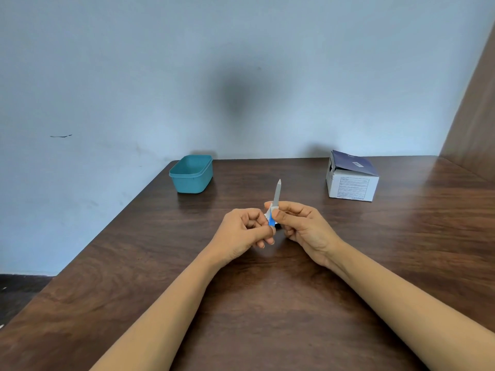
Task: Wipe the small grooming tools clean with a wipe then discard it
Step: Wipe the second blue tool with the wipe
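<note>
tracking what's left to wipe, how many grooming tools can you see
1: a grey metal nail file with a blue handle, held between left hand and right hand; others may hide behind them.

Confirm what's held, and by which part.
The nail file: left hand grips its blue handle; right hand pinches a wipe round the blade's base.

left hand (242, 228): fingers (252, 217) curled, pinching | right hand (302, 226): fingers curled, pinching | hands nearly touching

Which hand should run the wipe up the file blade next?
Probably the right hand: it pinches the white wipe around the blue-handled metal nail file; the left hand grips the handle.
</note>
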